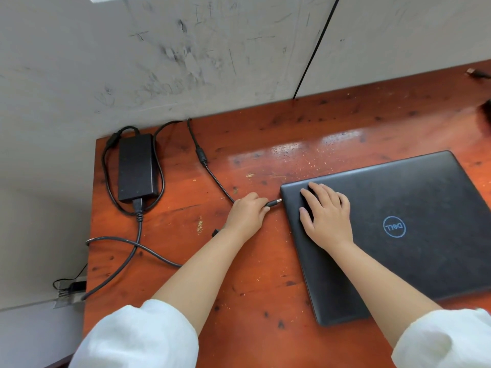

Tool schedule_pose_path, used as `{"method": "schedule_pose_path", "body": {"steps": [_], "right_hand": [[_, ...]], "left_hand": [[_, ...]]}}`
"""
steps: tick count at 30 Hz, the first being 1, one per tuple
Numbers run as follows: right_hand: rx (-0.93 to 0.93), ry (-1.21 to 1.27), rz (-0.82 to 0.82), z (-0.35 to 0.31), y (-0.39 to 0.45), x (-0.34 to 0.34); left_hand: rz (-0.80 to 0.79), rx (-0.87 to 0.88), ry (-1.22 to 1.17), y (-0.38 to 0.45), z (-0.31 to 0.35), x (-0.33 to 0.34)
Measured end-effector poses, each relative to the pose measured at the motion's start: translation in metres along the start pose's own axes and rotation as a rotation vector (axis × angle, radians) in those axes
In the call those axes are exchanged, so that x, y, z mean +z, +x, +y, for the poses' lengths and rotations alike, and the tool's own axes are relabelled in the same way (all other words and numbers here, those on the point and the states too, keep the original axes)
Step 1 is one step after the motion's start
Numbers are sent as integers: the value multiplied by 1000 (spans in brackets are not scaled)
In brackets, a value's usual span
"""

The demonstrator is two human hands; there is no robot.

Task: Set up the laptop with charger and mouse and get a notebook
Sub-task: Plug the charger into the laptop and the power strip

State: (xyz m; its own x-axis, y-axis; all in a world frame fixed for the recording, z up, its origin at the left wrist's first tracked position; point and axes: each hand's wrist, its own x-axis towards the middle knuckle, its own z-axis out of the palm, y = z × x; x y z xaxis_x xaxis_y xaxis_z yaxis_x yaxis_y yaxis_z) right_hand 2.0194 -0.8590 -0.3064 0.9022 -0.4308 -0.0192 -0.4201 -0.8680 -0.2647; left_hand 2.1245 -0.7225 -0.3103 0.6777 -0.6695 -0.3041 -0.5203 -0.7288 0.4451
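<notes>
A closed black laptop (414, 229) with a blue round logo lies on the reddish wooden desk (252, 274). My right hand (325, 213) rests flat on its lid near the left corner, fingers apart. My left hand (248, 212) pinches the charger plug (275, 202), whose metal tip touches the laptop's left edge. The thin cable (212, 173) runs back from the plug, past a ferrite bead, to the black charger brick (136, 167) at the desk's far left corner. No mouse or notebook is clearly visible.
A thick power cord (132, 251) loops off the desk's left edge toward a socket strip (70, 290) on the floor. A scuffed grey wall (159, 62) stands behind the desk. A USB plug (475, 73) and a dark object (487, 112) lie at the far right edge.
</notes>
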Motion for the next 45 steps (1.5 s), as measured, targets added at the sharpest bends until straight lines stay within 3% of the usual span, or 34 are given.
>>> {"method": "schedule_pose_path", "body": {"steps": [12,23,29,36,41,45], "right_hand": [[-3,1,-8,0,1,0],[5,13,-23,-1,1,-1],[-2,5,-18,-2,1,-1],[-33,-71,25,-1,4,0],[-56,-92,61,4,4,5],[-74,-114,72,7,4,10]], "left_hand": [[44,102,141,4,-8,2],[84,104,87,10,-3,4],[31,149,178,13,-1,-1],[-33,234,315,19,1,-7],[88,413,313,17,8,-14],[64,410,276,18,11,-11]]}}
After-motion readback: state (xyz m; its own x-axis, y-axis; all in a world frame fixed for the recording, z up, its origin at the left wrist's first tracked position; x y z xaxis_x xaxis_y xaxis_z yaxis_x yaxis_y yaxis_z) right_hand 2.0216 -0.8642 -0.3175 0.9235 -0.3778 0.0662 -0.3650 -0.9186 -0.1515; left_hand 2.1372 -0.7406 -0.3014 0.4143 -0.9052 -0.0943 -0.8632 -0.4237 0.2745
